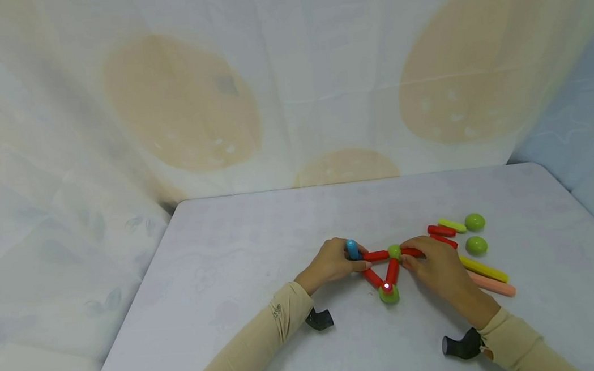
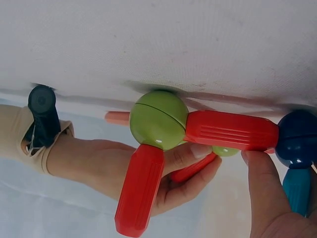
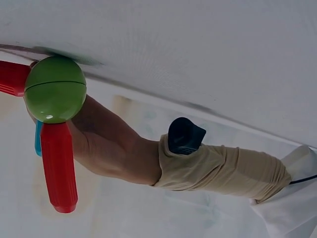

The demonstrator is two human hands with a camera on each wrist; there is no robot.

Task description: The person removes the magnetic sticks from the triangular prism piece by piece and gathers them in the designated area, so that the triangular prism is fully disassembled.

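While both hands work at the middle of the white table (image 1: pixel 239 234), a small flat figure of magnetic sticks and balls is taking shape between them. The left hand (image 1: pixel 332 261) curls its fingers round the corner with the dark blue ball (image 2: pixel 297 136), from which a light blue stick (image 1: pixel 352 249) stands up, and its thumb rests against the end of the red stick (image 2: pixel 232 130). The right hand (image 1: pixel 437 267) pinches another red stick (image 1: pixel 410 252) at the far side of the top green ball (image 1: pixel 394 251), seemingly pressing it onto that ball. As I judge it, one triangle is already closed: a red stick across the top, two red sticks (image 1: pixel 391 270) running down to the lower green ball (image 1: pixel 388 293). The figure lies flat near the table's front edge, a little right of centre. What is left looks like a fair share: to the right, untouched and apart from the figure, lie a loose red stick (image 1: pixel 441 230), a lime stick (image 1: pixel 451 225), two loose green balls (image 1: pixel 475 221), a yellow stick (image 1: pixel 483 269) and a pink stick (image 1: pixel 492 284). So I'd call it perhaps halfway built, with the second section only just begun
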